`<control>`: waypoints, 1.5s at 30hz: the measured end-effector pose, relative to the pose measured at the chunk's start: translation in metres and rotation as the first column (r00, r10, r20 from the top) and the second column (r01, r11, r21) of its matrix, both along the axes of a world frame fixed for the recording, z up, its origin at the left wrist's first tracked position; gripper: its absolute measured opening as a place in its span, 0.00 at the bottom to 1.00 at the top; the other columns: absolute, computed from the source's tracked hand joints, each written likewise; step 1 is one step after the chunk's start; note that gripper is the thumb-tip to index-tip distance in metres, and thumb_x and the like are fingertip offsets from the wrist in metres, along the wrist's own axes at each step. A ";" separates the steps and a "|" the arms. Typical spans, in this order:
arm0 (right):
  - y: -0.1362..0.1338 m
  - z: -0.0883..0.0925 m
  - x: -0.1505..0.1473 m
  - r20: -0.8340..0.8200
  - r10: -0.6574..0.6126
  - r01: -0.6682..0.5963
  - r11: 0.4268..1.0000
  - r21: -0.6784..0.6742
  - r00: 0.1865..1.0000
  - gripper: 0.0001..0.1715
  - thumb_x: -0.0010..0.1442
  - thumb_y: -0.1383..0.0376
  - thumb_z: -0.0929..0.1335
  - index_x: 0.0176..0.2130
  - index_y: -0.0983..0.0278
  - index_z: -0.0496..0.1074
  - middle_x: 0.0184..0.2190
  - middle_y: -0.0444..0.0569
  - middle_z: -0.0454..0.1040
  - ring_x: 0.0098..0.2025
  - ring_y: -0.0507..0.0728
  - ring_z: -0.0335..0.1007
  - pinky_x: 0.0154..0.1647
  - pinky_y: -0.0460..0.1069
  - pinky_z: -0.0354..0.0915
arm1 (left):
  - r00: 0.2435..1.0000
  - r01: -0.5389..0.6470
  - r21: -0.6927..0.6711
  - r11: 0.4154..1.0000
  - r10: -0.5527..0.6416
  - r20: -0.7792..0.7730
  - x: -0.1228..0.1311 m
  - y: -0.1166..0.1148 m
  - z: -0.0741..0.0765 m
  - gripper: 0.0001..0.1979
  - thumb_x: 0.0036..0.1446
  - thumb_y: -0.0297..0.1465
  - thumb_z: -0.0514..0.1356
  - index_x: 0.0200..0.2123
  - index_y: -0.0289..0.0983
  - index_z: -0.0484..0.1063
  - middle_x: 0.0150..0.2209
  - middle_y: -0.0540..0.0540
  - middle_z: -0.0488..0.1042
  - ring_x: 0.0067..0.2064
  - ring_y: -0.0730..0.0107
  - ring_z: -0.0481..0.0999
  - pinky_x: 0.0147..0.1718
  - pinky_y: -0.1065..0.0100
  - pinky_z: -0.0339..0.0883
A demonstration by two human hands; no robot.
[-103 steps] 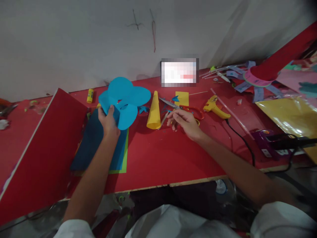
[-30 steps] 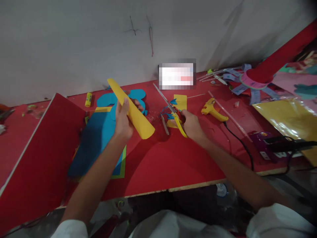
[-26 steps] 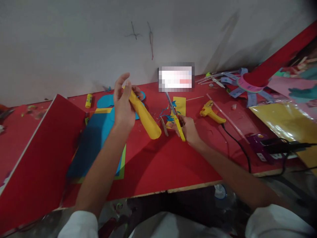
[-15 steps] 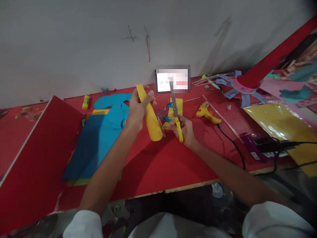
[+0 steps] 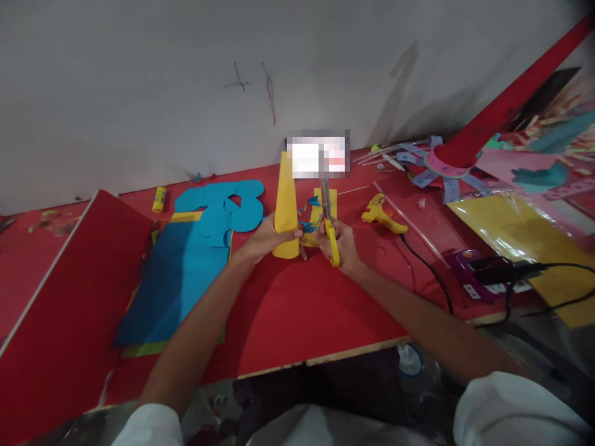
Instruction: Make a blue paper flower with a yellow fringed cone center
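Observation:
Near its lower end, my left hand (image 5: 268, 238) grips a long strip of yellow paper (image 5: 286, 207), held upright with the thumb across its front. In my right hand (image 5: 346, 246) is a pair of scissors (image 5: 331, 238) with yellow handles, blades pointing up and away from me. The blades stand apart from the strip, a short way to its right. Behind the hands lie blue paper scraps (image 5: 312, 224) and a yellow paper piece (image 5: 330, 201) on the red table (image 5: 297, 316).
Blue paper cut-outs (image 5: 248, 214), blue sheets (image 5: 171, 279) and a glue stick (image 5: 159, 199) lie left. A yellow glue gun (image 5: 382, 214) with its cord is right, near a purple box (image 5: 465, 266). A lit screen (image 5: 307, 158) leans against the wall; a red board (image 5: 60, 297) stands left.
My left hand has shifted its hold from the upper part of the yellow strip to its lower end. The strip has swung from slanting to upright. My right hand still holds the scissors.

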State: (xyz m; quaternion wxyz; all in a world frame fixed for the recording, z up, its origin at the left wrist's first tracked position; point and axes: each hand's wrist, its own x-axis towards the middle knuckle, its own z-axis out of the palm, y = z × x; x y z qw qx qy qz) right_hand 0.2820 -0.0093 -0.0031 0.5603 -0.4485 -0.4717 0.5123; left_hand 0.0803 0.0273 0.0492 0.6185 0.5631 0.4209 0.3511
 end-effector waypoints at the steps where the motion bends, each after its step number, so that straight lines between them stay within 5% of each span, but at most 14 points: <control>1: -0.001 0.000 0.000 -0.016 0.018 -0.018 1.000 -0.012 1.000 0.35 0.52 0.40 0.80 0.31 0.56 0.60 0.18 0.33 0.57 0.16 0.48 0.53 0.15 0.46 0.50 | 0.999 -0.050 0.019 0.999 0.049 0.015 0.003 0.004 0.006 0.34 0.44 0.42 0.82 0.50 0.39 0.75 0.46 0.41 0.83 0.44 0.57 0.84 0.39 0.62 0.79; 6: -0.019 0.003 -0.003 -0.061 0.227 -0.230 0.972 -0.055 0.972 0.42 0.53 0.27 0.73 0.27 0.56 0.57 0.15 0.33 0.57 0.11 0.48 0.52 0.11 0.46 0.50 | 0.926 -0.265 0.156 0.952 0.206 0.315 0.019 0.036 0.049 0.31 0.52 0.54 0.77 0.48 0.42 0.71 0.40 0.44 0.81 0.40 0.60 0.85 0.34 0.64 0.77; 12: -0.046 0.006 -0.018 -0.076 0.467 -0.471 0.881 -0.048 0.881 0.44 0.54 0.23 0.70 0.35 0.59 0.65 0.24 0.36 0.61 0.19 0.47 0.55 0.19 0.45 0.57 | 0.827 -0.408 0.174 0.896 0.282 0.486 0.011 0.057 0.085 0.22 0.65 0.49 0.69 0.51 0.44 0.68 0.33 0.51 0.75 0.31 0.68 0.80 0.34 0.66 0.77; 16: -0.056 0.009 -0.022 -0.007 0.441 -0.441 0.895 -0.066 0.897 0.42 0.56 0.26 0.70 0.38 0.60 0.67 0.26 0.37 0.64 0.22 0.47 0.57 0.23 0.46 0.58 | 0.789 -0.547 0.152 0.823 0.447 0.421 -0.005 0.050 0.101 0.23 0.66 0.55 0.65 0.55 0.48 0.69 0.33 0.48 0.74 0.37 0.61 0.82 0.35 0.65 0.78; 20: -0.061 0.018 -0.021 0.058 0.438 -0.431 0.896 -0.105 0.897 0.42 0.55 0.26 0.71 0.36 0.61 0.68 0.22 0.36 0.64 0.20 0.48 0.58 0.21 0.46 0.57 | 0.749 -0.522 0.159 0.838 0.361 0.556 -0.011 0.038 0.115 0.14 0.73 0.45 0.61 0.53 0.45 0.70 0.33 0.49 0.71 0.32 0.67 0.78 0.35 0.66 0.76; 28: -0.063 0.020 -0.020 0.125 0.410 -0.400 0.911 -0.099 0.904 0.41 0.54 0.26 0.72 0.33 0.60 0.69 0.20 0.38 0.65 0.19 0.49 0.60 0.20 0.46 0.56 | 0.756 -0.415 0.263 0.871 0.169 0.632 -0.003 0.032 0.111 0.12 0.68 0.46 0.67 0.49 0.48 0.78 0.35 0.49 0.73 0.31 0.69 0.77 0.35 0.67 0.76; 35: -0.059 0.007 -0.017 0.098 0.410 -0.398 0.909 -0.122 0.907 0.38 0.54 0.32 0.76 0.31 0.61 0.68 0.19 0.38 0.67 0.17 0.49 0.63 0.18 0.45 0.60 | 0.793 -0.440 0.226 0.869 0.258 0.552 0.010 0.027 0.108 0.14 0.68 0.45 0.67 0.53 0.48 0.77 0.33 0.47 0.75 0.37 0.60 0.82 0.38 0.62 0.78; 42: -0.059 0.012 -0.017 0.087 0.375 -0.363 0.923 -0.127 0.923 0.36 0.53 0.34 0.77 0.30 0.61 0.68 0.18 0.38 0.67 0.16 0.49 0.63 0.17 0.44 0.59 | 0.817 -0.426 0.278 0.861 0.234 0.528 0.015 0.026 0.106 0.12 0.72 0.42 0.62 0.54 0.47 0.75 0.35 0.48 0.74 0.35 0.64 0.80 0.37 0.64 0.78; 45: -0.059 0.012 -0.017 0.086 0.347 -0.334 0.933 -0.137 0.934 0.34 0.54 0.37 0.78 0.29 0.60 0.67 0.17 0.38 0.66 0.15 0.49 0.62 0.16 0.45 0.57 | 0.812 -0.478 0.267 0.837 0.305 0.497 0.017 0.025 0.105 0.18 0.68 0.49 0.65 0.55 0.49 0.75 0.33 0.47 0.74 0.37 0.59 0.82 0.36 0.63 0.78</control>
